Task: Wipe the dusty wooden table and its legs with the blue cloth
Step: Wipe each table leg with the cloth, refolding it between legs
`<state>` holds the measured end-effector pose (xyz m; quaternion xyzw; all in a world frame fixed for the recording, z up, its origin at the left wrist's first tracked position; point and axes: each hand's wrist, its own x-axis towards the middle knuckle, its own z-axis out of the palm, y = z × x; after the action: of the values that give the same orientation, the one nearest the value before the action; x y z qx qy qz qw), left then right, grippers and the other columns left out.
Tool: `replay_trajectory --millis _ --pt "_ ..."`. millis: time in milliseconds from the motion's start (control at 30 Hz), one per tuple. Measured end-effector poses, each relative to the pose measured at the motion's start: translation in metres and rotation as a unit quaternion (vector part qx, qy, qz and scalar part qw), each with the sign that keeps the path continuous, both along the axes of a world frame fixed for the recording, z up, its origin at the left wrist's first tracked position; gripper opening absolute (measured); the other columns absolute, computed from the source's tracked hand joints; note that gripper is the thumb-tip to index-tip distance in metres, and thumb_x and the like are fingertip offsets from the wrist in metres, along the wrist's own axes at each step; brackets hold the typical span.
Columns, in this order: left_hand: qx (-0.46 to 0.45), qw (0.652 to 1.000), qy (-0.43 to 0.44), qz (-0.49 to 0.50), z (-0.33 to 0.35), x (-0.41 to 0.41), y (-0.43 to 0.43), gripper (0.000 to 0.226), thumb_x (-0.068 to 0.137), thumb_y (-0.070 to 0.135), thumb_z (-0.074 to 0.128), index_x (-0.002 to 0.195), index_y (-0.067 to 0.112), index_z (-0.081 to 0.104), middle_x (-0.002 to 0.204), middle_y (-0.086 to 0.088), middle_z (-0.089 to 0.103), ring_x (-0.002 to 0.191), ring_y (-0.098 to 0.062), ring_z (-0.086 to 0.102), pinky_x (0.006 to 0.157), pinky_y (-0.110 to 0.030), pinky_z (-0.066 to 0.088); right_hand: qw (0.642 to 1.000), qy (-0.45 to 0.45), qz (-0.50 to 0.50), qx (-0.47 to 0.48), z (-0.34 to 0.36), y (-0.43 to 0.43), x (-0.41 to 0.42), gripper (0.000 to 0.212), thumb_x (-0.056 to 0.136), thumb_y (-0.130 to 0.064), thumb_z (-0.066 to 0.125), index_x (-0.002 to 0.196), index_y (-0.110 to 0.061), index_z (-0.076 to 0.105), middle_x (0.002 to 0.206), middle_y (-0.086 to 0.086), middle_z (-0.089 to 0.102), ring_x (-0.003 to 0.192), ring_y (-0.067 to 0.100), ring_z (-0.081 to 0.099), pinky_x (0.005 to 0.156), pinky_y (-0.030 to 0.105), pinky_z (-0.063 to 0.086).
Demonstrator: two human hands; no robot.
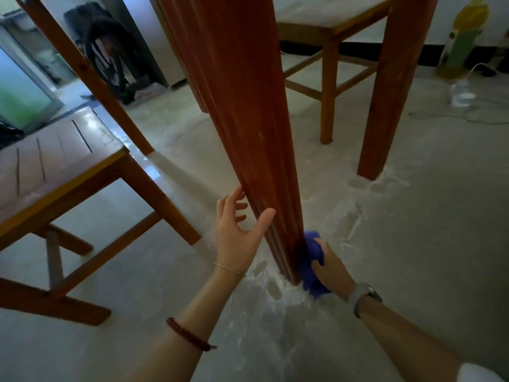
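A reddish fluted wooden table leg (248,119) runs from the top of the head view down to the floor in the middle. My right hand (329,264) grips the bunched blue cloth (309,260) and presses it against the right side of the leg near its foot. My left hand (238,226) is spread beside the leg's left side, thumb touching the wood, holding nothing. A second table leg (391,92) stands at the back right. The table top is out of view.
White dust (278,296) lies on the pale floor around the leg's foot. A wooden chair (63,172) stands close at the left, another chair (327,31) behind the leg. A cable and a clear bottle (461,92) lie at the far right.
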<state>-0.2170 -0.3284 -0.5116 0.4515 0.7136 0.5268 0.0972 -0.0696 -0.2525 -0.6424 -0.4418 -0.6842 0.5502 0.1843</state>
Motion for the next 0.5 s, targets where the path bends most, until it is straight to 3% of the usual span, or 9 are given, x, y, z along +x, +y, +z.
replay_trajectory --millis 67,133,233,300,333,367,433,500 --pt "-0.003 1.000 -0.006 -0.004 -0.001 0.001 -0.001 0.067 0.064 0.060 0.059 0.123 0.037 0.037 0.109 0.021 0.042 0.097 0.006 0.050 0.080 -0.019 0.049 1.000 -0.003 -0.006 -0.009 0.001 -0.009 0.007 0.044 0.084 -0.022 0.046 0.124 -0.005 0.041 0.099 0.010 0.056 0.085 0.019 0.058 0.067 0.015 0.038" --pt "-0.009 1.000 -0.012 -0.008 -0.002 0.001 -0.002 0.068 0.064 0.055 0.064 0.123 0.037 0.035 0.108 0.020 0.043 0.097 0.005 0.050 0.080 -0.018 0.049 0.995 0.003 -0.075 0.061 0.011 -0.021 0.006 0.040 0.083 -0.021 0.050 0.120 -0.008 0.044 0.093 0.005 0.058 0.066 0.007 0.051 0.053 0.010 0.038" --pt "-0.016 0.999 -0.032 -0.017 0.000 0.000 -0.003 0.062 0.069 0.043 0.063 0.124 0.035 0.036 0.108 0.018 0.045 0.099 0.002 0.051 0.081 -0.017 0.048 0.966 0.116 -0.148 0.177 0.036 -0.039 -0.003 0.045 0.078 -0.022 0.054 0.121 -0.018 0.044 0.101 -0.007 0.051 0.077 0.006 0.051 0.067 0.006 0.042" --pt "-0.017 0.998 -0.059 -0.029 0.003 -0.001 -0.005 0.055 0.073 0.041 0.059 0.123 0.033 0.039 0.111 0.010 0.050 0.101 -0.001 0.052 0.080 -0.015 0.047 0.937 0.187 -0.113 0.272 0.051 -0.048 -0.014 0.038 0.080 -0.025 0.053 0.116 -0.021 0.042 0.106 -0.007 0.047 0.090 0.006 0.049 0.081 0.007 0.041" --pt "-0.018 0.996 -0.077 -0.035 0.005 -0.003 -0.006 0.051 0.075 0.040 0.056 0.123 0.033 0.040 0.114 0.005 0.052 0.103 -0.003 0.052 0.080 -0.013 0.046 0.927 0.180 -0.088 0.316 0.053 -0.052 -0.021 0.036 0.080 -0.026 0.051 0.115 -0.020 0.041 0.109 -0.002 0.048 0.093 0.010 0.050 0.081 0.010 0.042" --pt "-0.020 0.995 -0.092 -0.042 0.006 -0.005 -0.007 0.048 0.077 0.040 0.052 0.123 0.032 0.041 0.117 0.001 0.053 0.104 -0.005 0.052 0.079 -0.010 0.045 0.918 0.148 -0.063 0.361 0.052 -0.056 -0.028 0.037 0.079 -0.027 0.049 0.115 -0.019 0.042 0.111 0.005 0.050 0.094 0.016 0.052 0.079 0.015 0.045" --pt "-0.028 0.992 -0.107 -0.064 0.009 -0.008 -0.010 0.044 0.082 0.038 0.047 0.125 0.031 0.042 0.120 -0.001 0.052 0.108 -0.007 0.051 0.078 -0.003 0.043 0.888 0.001 0.023 0.460 0.030 -0.060 -0.037 0.042 0.078 -0.025 0.051 0.119 -0.019 0.045 0.114 0.009 0.052 0.093 0.019 0.056 0.070 0.021 0.050" --pt "-0.037 0.991 -0.102 -0.078 0.009 -0.011 -0.015 0.039 0.091 0.033 0.047 0.129 0.031 0.041 0.122 0.000 0.052 0.110 -0.006 0.050 0.080 -0.001 0.041 0.898 -0.149 0.159 0.382 0.005 -0.064 -0.032 0.050 0.085 -0.014 0.050 0.133 -0.019 0.039 0.129 0.007 0.043 0.111 0.022 0.048 0.082 0.028 0.048"
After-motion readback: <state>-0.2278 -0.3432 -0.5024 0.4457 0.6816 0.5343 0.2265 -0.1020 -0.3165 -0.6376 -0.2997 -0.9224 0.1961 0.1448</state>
